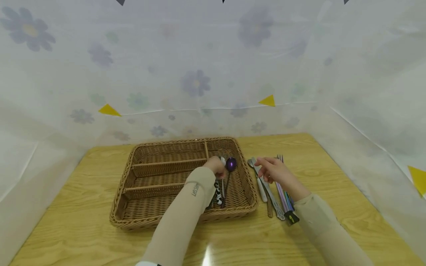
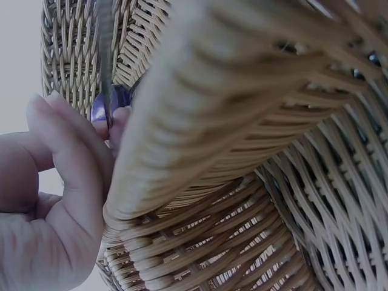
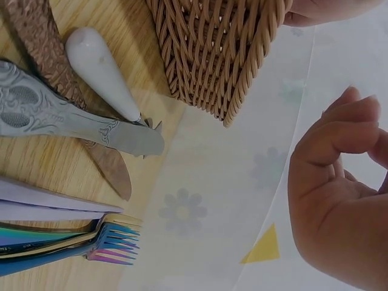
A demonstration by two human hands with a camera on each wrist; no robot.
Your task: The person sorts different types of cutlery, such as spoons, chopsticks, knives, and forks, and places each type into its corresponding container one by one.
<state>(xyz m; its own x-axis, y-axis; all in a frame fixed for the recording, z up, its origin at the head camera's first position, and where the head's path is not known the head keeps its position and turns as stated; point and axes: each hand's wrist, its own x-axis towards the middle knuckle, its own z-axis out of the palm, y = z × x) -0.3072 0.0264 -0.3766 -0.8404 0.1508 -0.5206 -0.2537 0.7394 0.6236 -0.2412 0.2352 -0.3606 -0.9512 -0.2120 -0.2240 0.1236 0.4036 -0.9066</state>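
Note:
Over the right compartment of the wicker basket (image 1: 114, 207), my left hand (image 1: 215, 167) pinches a slim grey metal utensil (image 2: 105, 48), whose kind I cannot tell. Beside that hand lies a purple spoon (image 1: 231, 164), bowl toward the far side. A handle with black and white patches (image 1: 217, 193) shows just below the fingers. My right hand (image 1: 275, 172) hovers above cutlery right of the basket, fingers bent and nothing in them. That cutlery includes an ornate silver knife (image 3: 36, 109), a copper-coloured knife (image 3: 48, 54), a white handle (image 3: 100, 73) and rainbow-coloured forks (image 3: 115, 239).
Three long compartments fill the basket's left part, split by wicker dividers (image 1: 166, 162). The wooden table (image 1: 60, 207) carries everything. Pale flowered sheeting (image 1: 196, 122) stands at the back and both sides, with yellow triangles (image 1: 110, 110) on it.

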